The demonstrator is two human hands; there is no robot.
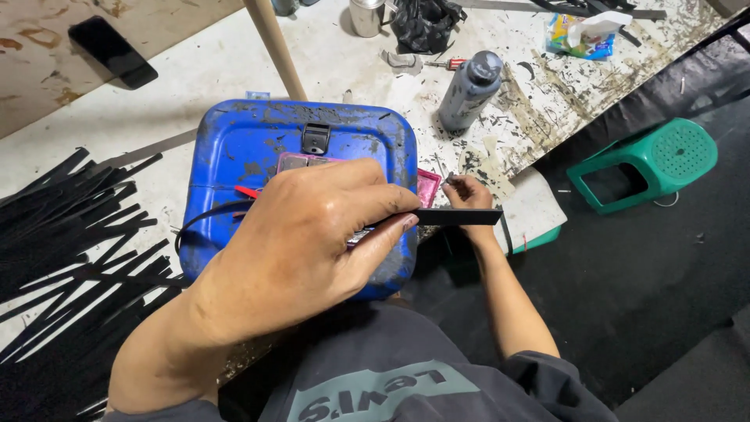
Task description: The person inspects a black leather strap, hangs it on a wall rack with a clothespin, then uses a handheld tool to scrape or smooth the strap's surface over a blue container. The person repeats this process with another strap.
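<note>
My left hand (312,234) fills the middle of the view, over a scuffed blue plastic case (242,148), and pinches one end of a flat black strip (457,216) that points right. My right hand (469,190) is farther down at the table's edge, fingers closed around a small thin metal tool near the strip's far end; the tool is too small to name. A pink flat thing (428,186) lies on the case, mostly hidden by my left hand.
A pile of several black strips (62,234) lies at left. On the stained white table (336,70) stand a grey bottle (469,90), a metal cup (366,16), a black bag (423,23), a screwdriver (447,63) and a wooden stick (275,47). A green stool (648,162) stands on the floor.
</note>
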